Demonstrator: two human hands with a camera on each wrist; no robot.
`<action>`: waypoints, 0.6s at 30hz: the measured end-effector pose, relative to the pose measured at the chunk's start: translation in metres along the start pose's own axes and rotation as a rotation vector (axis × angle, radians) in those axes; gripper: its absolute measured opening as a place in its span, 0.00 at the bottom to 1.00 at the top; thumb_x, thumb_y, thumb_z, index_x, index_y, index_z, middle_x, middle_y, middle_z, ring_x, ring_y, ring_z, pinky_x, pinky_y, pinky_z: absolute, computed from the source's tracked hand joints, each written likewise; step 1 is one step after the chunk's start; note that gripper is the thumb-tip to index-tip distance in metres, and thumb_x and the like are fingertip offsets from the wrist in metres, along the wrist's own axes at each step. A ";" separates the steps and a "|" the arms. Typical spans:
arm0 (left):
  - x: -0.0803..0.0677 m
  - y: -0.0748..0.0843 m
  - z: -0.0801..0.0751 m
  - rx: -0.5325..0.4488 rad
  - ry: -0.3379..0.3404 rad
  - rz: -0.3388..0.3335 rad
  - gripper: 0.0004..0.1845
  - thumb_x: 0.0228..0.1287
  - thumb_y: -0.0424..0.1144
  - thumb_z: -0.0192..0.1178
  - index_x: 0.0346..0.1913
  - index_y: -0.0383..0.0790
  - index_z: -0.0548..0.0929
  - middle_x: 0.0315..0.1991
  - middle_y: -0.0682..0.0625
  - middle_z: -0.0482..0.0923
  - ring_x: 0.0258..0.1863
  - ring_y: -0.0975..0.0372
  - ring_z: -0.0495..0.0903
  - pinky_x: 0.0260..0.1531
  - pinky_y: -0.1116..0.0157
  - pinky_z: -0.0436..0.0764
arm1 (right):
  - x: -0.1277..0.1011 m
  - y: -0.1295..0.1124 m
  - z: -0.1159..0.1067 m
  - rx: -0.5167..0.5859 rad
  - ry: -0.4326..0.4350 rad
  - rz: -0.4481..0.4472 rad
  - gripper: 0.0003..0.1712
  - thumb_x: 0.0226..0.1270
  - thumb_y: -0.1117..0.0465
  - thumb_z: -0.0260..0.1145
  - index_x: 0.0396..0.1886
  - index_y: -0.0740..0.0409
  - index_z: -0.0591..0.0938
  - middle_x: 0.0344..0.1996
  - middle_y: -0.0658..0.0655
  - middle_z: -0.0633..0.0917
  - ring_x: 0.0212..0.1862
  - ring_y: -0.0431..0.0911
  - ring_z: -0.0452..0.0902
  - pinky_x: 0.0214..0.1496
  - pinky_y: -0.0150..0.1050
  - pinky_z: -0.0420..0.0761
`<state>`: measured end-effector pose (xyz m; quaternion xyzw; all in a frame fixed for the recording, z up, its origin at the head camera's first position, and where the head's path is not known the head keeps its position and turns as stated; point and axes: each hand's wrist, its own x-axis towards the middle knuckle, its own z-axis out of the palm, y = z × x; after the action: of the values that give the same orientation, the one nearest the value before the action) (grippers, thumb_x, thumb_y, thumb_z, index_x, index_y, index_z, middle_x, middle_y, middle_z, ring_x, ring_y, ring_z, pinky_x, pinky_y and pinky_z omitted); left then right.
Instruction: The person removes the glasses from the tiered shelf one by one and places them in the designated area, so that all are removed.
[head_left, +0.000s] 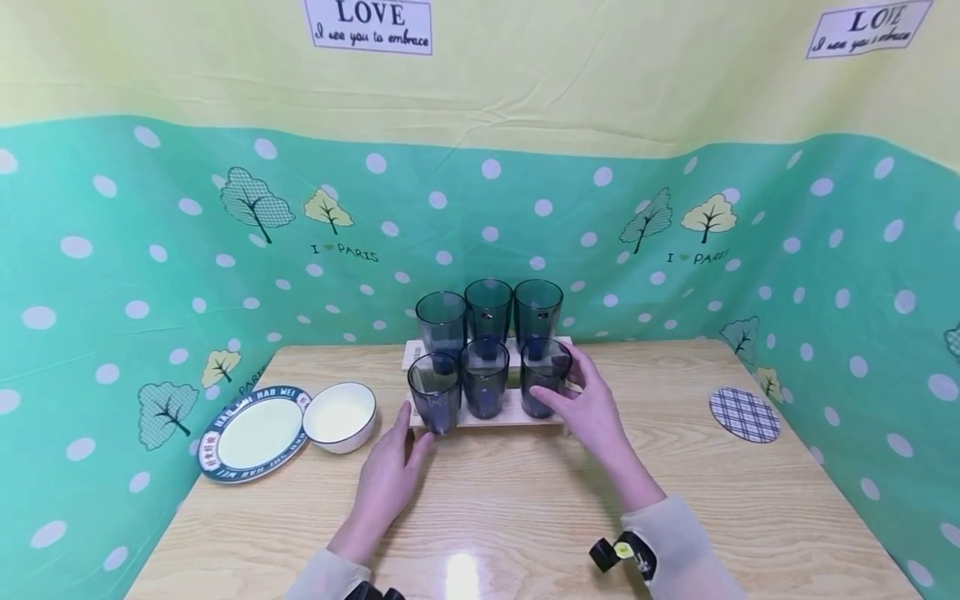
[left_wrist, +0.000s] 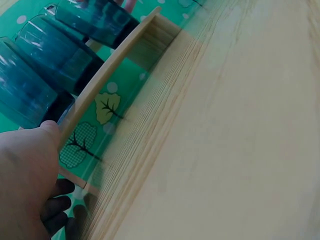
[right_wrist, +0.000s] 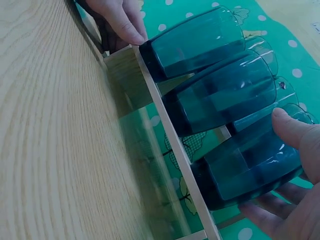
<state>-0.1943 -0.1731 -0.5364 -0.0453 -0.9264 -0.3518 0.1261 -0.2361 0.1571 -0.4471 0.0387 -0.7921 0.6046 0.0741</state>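
A two-step wooden rack [head_left: 498, 419] carries dark blue-green drinking glasses, three on its back step and three in front. My right hand [head_left: 592, 412] holds the front right glass [right_wrist: 250, 162], thumb on the near side and fingers around the far side. That glass stands with its base at the rack's front board. At the rack's left end, my left hand [head_left: 390, 475] grips the board, its thumb up beside the base of the front left glass [head_left: 437, 404] and its fingers curled below. Between these two stands the front middle glass [head_left: 485, 383].
Left of the rack are a white bowl [head_left: 341, 412] with a dark rim and a plate [head_left: 213, 437] with a blue lettered border. A round checked mat [head_left: 745, 415] lies at the right. Behind the wooden table [head_left: 510, 517] hangs a green dotted cloth [head_left: 345, 200], also along both sides.
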 end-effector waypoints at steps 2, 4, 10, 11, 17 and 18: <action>0.000 0.000 0.001 -0.001 0.001 0.003 0.42 0.86 0.53 0.61 0.88 0.35 0.59 0.71 0.30 0.79 0.72 0.37 0.78 0.73 0.38 0.75 | -0.002 -0.001 -0.001 -0.008 0.015 0.012 0.57 0.64 0.54 0.87 0.87 0.48 0.66 0.70 0.65 0.81 0.72 0.59 0.79 0.71 0.51 0.83; 0.000 -0.001 0.001 0.000 0.002 0.004 0.42 0.86 0.53 0.61 0.88 0.35 0.59 0.71 0.30 0.79 0.72 0.37 0.78 0.73 0.38 0.75 | -0.004 -0.002 -0.004 -0.016 0.026 0.021 0.56 0.63 0.54 0.88 0.87 0.47 0.67 0.69 0.63 0.82 0.70 0.59 0.81 0.69 0.50 0.85; -0.001 0.000 0.000 -0.002 0.004 0.006 0.42 0.86 0.53 0.61 0.88 0.35 0.59 0.72 0.30 0.79 0.72 0.37 0.78 0.73 0.37 0.75 | -0.008 -0.008 -0.017 -0.030 0.046 0.015 0.56 0.63 0.53 0.88 0.86 0.46 0.68 0.68 0.61 0.82 0.70 0.56 0.80 0.68 0.47 0.86; -0.001 0.000 0.000 -0.003 0.004 0.007 0.42 0.86 0.53 0.61 0.88 0.35 0.59 0.72 0.30 0.79 0.72 0.37 0.78 0.73 0.37 0.76 | -0.009 -0.009 -0.020 -0.035 0.049 0.012 0.56 0.63 0.53 0.88 0.86 0.47 0.68 0.68 0.61 0.82 0.70 0.56 0.80 0.68 0.47 0.86; 0.000 -0.001 0.000 -0.010 0.004 0.010 0.41 0.86 0.53 0.61 0.88 0.36 0.59 0.70 0.30 0.80 0.71 0.38 0.79 0.72 0.38 0.76 | -0.014 -0.011 -0.040 -0.088 0.072 -0.003 0.56 0.65 0.51 0.87 0.87 0.50 0.67 0.70 0.62 0.81 0.72 0.56 0.78 0.69 0.45 0.85; 0.000 -0.001 0.000 -0.010 0.004 0.010 0.41 0.86 0.53 0.61 0.88 0.36 0.59 0.70 0.30 0.80 0.70 0.38 0.79 0.72 0.38 0.76 | -0.015 -0.010 -0.044 -0.095 0.079 -0.006 0.56 0.65 0.51 0.87 0.87 0.51 0.67 0.70 0.62 0.81 0.73 0.56 0.77 0.69 0.44 0.85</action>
<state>-0.1943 -0.1736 -0.5375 -0.0497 -0.9242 -0.3559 0.1294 -0.2167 0.1961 -0.4284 0.0138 -0.8162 0.5673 0.1087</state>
